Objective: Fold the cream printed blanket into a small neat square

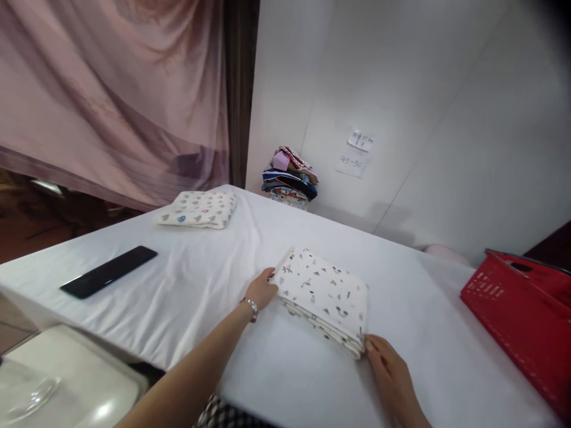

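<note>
A folded white cloth with small printed figures (325,297) lies on the white-covered table (187,291). My left hand (261,290), with a bracelet at the wrist, grips the cloth's left edge, fingers tucked under the fold. My right hand (389,371) touches the cloth's near right corner with its fingers curled against the stack.
A second folded patterned cloth (198,209) lies at the far left of the table, a black flat device (109,271) nearer the left edge. A pile of coloured fabrics (289,177) stands at the wall. A red plastic basket (521,315) sits on the right.
</note>
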A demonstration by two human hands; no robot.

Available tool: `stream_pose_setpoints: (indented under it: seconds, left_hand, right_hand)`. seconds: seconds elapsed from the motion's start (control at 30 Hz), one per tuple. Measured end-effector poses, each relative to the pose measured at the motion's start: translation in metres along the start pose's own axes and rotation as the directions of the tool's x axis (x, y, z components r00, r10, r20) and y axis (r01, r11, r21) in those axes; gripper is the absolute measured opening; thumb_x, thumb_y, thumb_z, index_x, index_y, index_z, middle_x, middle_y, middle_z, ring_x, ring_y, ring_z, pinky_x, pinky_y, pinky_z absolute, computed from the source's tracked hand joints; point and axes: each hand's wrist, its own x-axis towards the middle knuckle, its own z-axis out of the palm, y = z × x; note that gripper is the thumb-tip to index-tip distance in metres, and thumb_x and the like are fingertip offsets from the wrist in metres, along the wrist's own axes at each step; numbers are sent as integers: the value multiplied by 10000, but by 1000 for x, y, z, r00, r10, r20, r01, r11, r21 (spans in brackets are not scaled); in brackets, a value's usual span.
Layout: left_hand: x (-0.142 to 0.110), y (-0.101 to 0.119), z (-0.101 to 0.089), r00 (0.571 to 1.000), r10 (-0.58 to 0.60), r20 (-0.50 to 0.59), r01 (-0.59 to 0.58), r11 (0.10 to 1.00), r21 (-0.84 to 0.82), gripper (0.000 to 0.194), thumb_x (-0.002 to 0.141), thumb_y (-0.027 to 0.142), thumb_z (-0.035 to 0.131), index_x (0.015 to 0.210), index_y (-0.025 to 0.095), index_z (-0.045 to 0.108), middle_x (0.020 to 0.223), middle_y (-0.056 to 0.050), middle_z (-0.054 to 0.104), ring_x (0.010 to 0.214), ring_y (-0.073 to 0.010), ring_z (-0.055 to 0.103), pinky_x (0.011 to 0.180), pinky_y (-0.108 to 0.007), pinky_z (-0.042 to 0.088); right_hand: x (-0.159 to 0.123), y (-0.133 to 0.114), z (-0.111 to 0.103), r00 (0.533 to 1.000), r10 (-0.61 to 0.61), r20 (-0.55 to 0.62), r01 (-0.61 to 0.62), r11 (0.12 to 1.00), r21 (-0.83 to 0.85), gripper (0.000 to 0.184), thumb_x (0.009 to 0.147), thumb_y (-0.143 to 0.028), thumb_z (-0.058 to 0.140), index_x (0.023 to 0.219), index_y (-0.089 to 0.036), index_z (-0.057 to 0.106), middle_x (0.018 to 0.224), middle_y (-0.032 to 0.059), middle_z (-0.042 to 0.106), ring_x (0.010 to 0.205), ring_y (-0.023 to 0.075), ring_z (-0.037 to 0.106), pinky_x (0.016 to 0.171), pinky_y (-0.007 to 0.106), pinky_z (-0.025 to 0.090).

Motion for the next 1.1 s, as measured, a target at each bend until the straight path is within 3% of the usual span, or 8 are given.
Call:
stream_pose_setpoints:
  seconds: [0.1, 0.2, 0.3, 0.43, 0.6, 0.73, 0.9, 1.1]
  left_hand:
    - [9, 12, -4, 995, -76, 67, 72, 996, 60, 556, 717, 194, 527, 1260, 190, 409, 1214, -63, 564, 1019, -176, 566, 854, -242, 415]
    - [16, 18, -6, 991, -112, 73, 103, 988, 111, 559, 757, 378, 518, 1260, 162, 402, 1165, -92, 590, 1016, -210, 567, 861, -284, 416]
    - [21, 20, -7, 990, -127, 57, 113, 973, 201, 590, 748, 463, 506, 1257, 183, 401, 1181, -93, 579, 1019, -234, 566, 834, -309, 430]
    - [18, 22, -5, 988, -141, 55, 116, 941, 319, 590, 733, 408, 521, 1266, 195, 387, 1167, -109, 584, 1011, -244, 572, 793, -313, 444]
    - [-13, 25, 13, 984, -77, 164, 12, 931, 366, 653, 720, 399, 543, 1294, 163, 341, 1080, -123, 617, 991, -246, 582, 810, -306, 428]
    - [-43, 28, 27, 980, -49, 193, -21, 939, 344, 664, 722, 454, 535, 1297, 201, 321, 1028, -97, 638, 937, -254, 600, 749, -313, 432]
    - [-55, 32, 29, 990, -42, 133, -1, 950, 312, 613, 716, 465, 534, 1252, 220, 366, 993, -80, 648, 900, -250, 607, 713, -310, 426]
    - [-61, 33, 31, 995, -48, 85, 20, 955, 296, 549, 727, 430, 529, 1223, 238, 393, 1000, -66, 649, 882, -235, 614, 688, -296, 424]
  right_hand:
    - [19, -5, -2, 950, 313, 21, -311, 934, 177, 541, 780, -541, 469, 1162, -164, 534, 930, 83, 648, 777, 207, 630, 566, 292, 533]
    - [41, -9, -1, 892, 427, 146, -451, 854, 260, 734, 743, -535, 518, 1333, -136, 342, 737, 33, 624, 588, 181, 603, 469, 288, 492]
    - [57, -14, 6, 907, 386, 168, -414, 890, 189, 807, 700, -506, 578, 1372, -167, 290, 732, 20, 626, 595, 188, 599, 538, 320, 495]
    - [69, -17, 13, 959, 277, 52, -282, 951, 129, 808, 608, -399, 665, 1331, -172, 384, 1016, 78, 624, 923, 230, 587, 799, 343, 461]
    - [88, 3, -11, 959, 283, -31, -262, 919, 294, 835, 623, -392, 633, 1360, -151, 323, 786, 6, 616, 723, 185, 595, 677, 295, 467]
    - [101, 33, -29, 940, 316, 127, -323, 946, 34, 744, 639, -398, 613, 1303, -127, 417, 737, 6, 612, 706, 186, 594, 690, 299, 456]
    - [110, 18, -23, 993, 86, 84, -50, 930, -365, 611, 726, -358, 525, 1292, -143, 436, 1178, 122, 549, 1096, 259, 493, 919, 382, 383]
    - [122, -60, 12, 949, -297, 106, 315, 905, -286, 543, 846, -451, 375, 1314, -177, 407, 1425, 80, 311, 1310, 217, 259, 1037, 378, 283]
